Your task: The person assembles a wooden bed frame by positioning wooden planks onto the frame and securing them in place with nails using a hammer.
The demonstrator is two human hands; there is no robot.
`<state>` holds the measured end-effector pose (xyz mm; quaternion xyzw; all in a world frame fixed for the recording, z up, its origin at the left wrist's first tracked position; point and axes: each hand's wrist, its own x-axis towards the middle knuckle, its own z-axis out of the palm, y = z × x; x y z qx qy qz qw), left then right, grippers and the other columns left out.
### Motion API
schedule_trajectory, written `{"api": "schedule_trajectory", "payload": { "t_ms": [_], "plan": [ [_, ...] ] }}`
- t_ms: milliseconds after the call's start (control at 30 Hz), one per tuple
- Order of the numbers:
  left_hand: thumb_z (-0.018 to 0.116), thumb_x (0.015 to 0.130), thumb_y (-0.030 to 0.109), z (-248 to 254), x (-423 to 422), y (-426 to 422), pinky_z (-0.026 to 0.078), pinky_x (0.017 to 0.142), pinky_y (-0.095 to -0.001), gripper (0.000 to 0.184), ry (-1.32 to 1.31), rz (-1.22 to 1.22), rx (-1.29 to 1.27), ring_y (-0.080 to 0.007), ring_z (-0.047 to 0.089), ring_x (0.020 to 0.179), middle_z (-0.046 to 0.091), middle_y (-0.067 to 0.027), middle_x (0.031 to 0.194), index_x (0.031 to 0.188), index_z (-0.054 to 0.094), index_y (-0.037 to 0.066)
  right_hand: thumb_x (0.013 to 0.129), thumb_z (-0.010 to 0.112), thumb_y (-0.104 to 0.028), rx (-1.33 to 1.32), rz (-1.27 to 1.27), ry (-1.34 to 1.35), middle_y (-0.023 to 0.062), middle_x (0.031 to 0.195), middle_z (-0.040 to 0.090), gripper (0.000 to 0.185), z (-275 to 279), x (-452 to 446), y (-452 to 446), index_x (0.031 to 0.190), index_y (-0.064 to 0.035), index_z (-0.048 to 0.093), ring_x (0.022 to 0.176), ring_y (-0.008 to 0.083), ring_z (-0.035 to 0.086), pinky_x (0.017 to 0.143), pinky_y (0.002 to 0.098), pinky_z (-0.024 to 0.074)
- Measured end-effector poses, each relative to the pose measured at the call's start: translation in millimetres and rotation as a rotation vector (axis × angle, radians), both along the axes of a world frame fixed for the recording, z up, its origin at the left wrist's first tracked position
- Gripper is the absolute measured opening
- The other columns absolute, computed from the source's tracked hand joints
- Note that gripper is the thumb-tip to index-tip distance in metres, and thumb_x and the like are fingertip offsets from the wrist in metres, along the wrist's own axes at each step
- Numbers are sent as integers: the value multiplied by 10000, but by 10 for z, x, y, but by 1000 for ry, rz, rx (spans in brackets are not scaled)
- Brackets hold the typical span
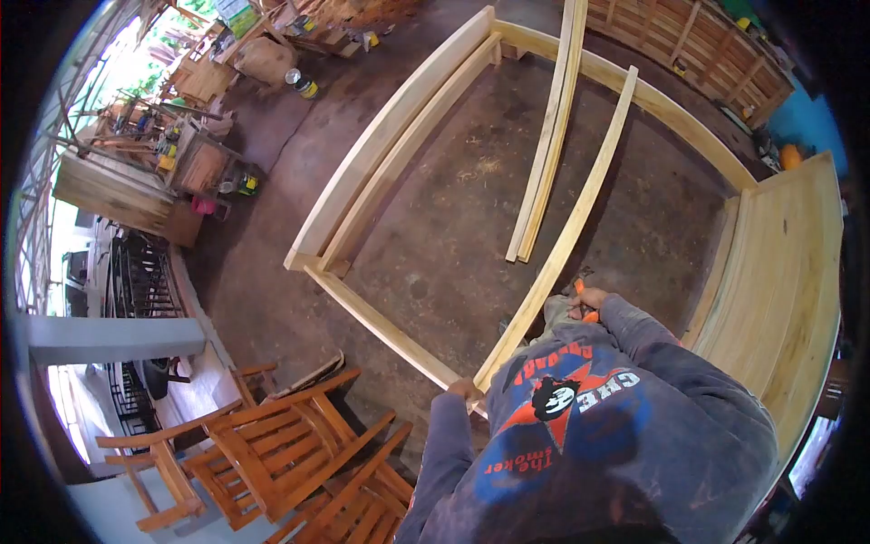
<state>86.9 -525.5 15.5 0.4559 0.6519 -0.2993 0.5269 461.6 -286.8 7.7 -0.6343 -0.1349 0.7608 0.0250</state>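
My left hand [465, 390] is closed around the near end of a long pale wooden slat [580, 213], where it meets the front rail [390, 322] of a large wooden frame. The slat slants across the frame, its far end near the back rail [693, 131]. Close to my body, my right hand [593, 298] is wrapped round a tool with orange parts [580, 286]; its exact kind is too small to make out. Beyond the slat, two more pale slats [548, 150] lie side by side across the back rail, their near ends inside the frame.
A wide wooden panel [775, 263] forms the frame's right side, a tall board [390, 136] its left. Slatted brown wooden chairs [281, 444] stand at lower left. A cluttered workbench [199, 159] and small tins [304, 86] are at upper left. Slatted woodwork [693, 45] stands behind.
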Motion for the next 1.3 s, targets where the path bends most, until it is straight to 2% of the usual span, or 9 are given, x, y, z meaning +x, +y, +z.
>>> {"api": "schedule_trajectory", "payload": {
  "t_ms": [400,467,700,833,900,1000,1100,1133,1300],
  "plan": [
    [759,736,440,-68,-29,-54,502,953,-426,674,-27,17,-1,-342,605,1172,629,-205,1250,1252,626,27,901,634,-96,-4,51,-46,159,825,676,154,81,-81,-25,976,39,627,629,235,684,543,362,573],
    [761,654,530,-147,-40,-120,526,874,-430,688,-6,16,102,-331,656,1083,679,-201,1143,1091,699,1,905,629,-101,2,71,-51,158,830,677,156,144,-106,-32,976,38,628,633,239,684,544,363,574],
    [748,673,508,-172,-40,-155,525,893,-421,671,-9,40,113,-330,654,1088,678,-195,1154,1111,696,3,907,637,-118,26,54,-42,150,825,685,163,113,-135,-100,981,28,637,649,240,684,549,361,574],
    [767,700,454,-57,-17,-159,516,912,-428,620,-21,41,92,-346,638,1110,664,-200,1179,1180,682,71,919,626,-129,-3,36,-41,146,827,689,180,43,-91,-162,1002,30,640,670,232,689,555,346,565],
    [772,689,460,-154,-20,-162,518,900,-428,623,-43,39,115,-344,646,1097,674,-197,1159,1179,686,85,931,613,-137,148,305,-50,141,830,688,190,18,6,-176,1001,36,649,677,231,690,568,327,557],
    [784,674,446,48,76,-129,519,883,-434,623,-116,25,113,-343,662,1064,689,-207,1112,1158,692,65,937,609,-149,149,261,-70,125,796,692,193,274,51,-294,975,32,666,667,210,689,561,306,539],
    [783,679,440,-434,64,-334,518,885,-441,625,-113,23,148,-349,662,1061,687,-223,1104,1134,690,21,923,627,-139,161,253,-58,128,769,686,183,-10,248,-337,925,40,668,648,208,682,554,307,539],
    [784,687,429,-379,82,-316,513,897,-446,630,-129,26,146,-352,655,1075,683,-231,1110,1129,682,-8,895,654,-105,53,-33,-61,83,688,619,122,295,182,-364,900,-2,589,606,185,655,527,305,551],
    [780,710,407,-19,223,-202,513,910,-441,604,-48,1,133,-349,642,1100,675,-220,1141,1173,672,35,892,650,-57,82,-78,-96,102,756,632,167,15,359,-285,1002,46,579,625,210,671,545,311,586]
  ]
}}
